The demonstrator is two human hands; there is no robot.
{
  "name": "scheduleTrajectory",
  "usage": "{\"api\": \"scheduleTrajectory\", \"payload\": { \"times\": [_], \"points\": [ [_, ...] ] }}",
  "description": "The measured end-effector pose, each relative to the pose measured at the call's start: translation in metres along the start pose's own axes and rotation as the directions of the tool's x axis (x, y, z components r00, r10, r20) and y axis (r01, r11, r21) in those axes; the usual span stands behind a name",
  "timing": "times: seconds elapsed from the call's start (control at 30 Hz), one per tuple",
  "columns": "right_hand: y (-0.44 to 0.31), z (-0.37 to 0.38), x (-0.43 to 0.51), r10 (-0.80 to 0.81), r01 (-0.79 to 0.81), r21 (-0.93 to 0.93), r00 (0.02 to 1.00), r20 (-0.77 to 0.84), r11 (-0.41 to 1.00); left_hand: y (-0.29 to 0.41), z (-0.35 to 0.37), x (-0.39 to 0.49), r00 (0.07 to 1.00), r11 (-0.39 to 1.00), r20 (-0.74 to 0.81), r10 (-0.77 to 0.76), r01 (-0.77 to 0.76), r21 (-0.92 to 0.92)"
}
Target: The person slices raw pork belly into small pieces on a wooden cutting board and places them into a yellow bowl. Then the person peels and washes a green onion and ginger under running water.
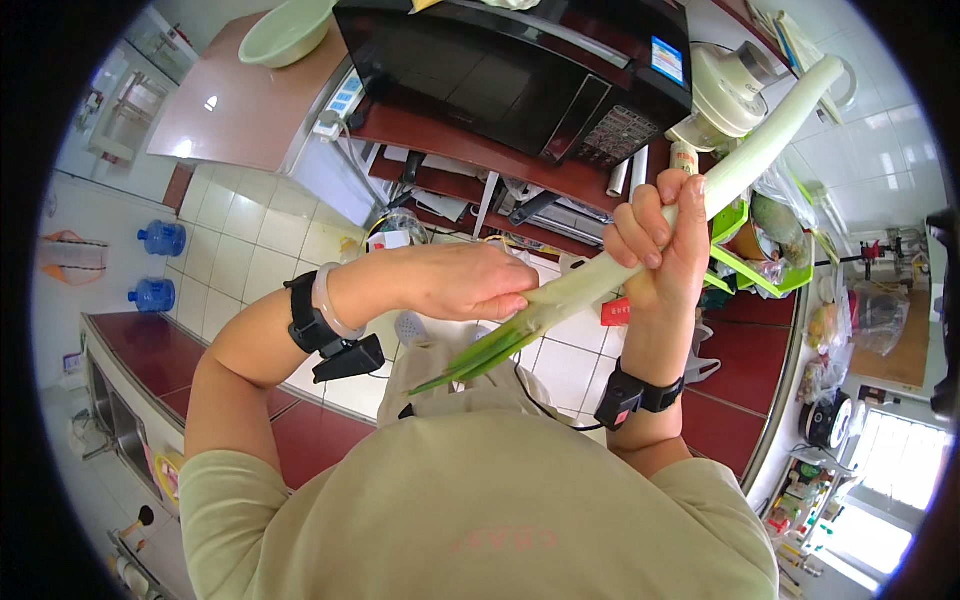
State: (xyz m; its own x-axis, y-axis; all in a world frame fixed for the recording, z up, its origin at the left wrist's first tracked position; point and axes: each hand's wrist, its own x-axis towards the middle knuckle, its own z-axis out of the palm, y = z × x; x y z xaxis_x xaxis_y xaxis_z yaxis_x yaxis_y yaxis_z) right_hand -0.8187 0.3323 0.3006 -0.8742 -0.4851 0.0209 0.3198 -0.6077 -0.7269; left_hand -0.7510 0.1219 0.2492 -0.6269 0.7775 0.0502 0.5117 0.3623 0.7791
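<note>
A long leek or large green onion (pixel 765 154) runs slantwise across my front, its white end up at the right and its green leaf tip down near my waist. My right hand (pixel 664 229) is wrapped around the pale stalk at about its middle. At the upper edge of the stalk, where white turns to green, my left hand (pixel 476 283) has thumb and fingers pinched together. The fingertips there meet the leek's outer layer; how much they hold is hidden by the hand.
Ahead stands a black microwave (pixel 495 75) on a dark red shelf. A pale green basin (pixel 289 34) sits on the cabinet at left. Green rack (pixel 795 270) with produce stands right, below a cream kitchen appliance (pixel 724 94). Blue water bottles (pixel 161 238) are on the tiled floor.
</note>
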Motion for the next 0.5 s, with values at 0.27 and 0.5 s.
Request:
{"api": "scheduleTrajectory", "payload": {
  "times": [0.27,0.5],
  "points": [
    [-0.028,-0.005,0.004,-0.173,0.142,0.184,0.971,0.164,0.973,0.024,0.001,0.036,0.958,0.986,-0.287,0.003,-0.051,-0.161],
    [-0.040,-0.024,-0.007,-0.211,0.232,0.304,0.972,-0.103,0.924,0.033,-0.004,0.053,0.902,0.993,-0.430,0.048,0.005,0.120]
  ]
}}
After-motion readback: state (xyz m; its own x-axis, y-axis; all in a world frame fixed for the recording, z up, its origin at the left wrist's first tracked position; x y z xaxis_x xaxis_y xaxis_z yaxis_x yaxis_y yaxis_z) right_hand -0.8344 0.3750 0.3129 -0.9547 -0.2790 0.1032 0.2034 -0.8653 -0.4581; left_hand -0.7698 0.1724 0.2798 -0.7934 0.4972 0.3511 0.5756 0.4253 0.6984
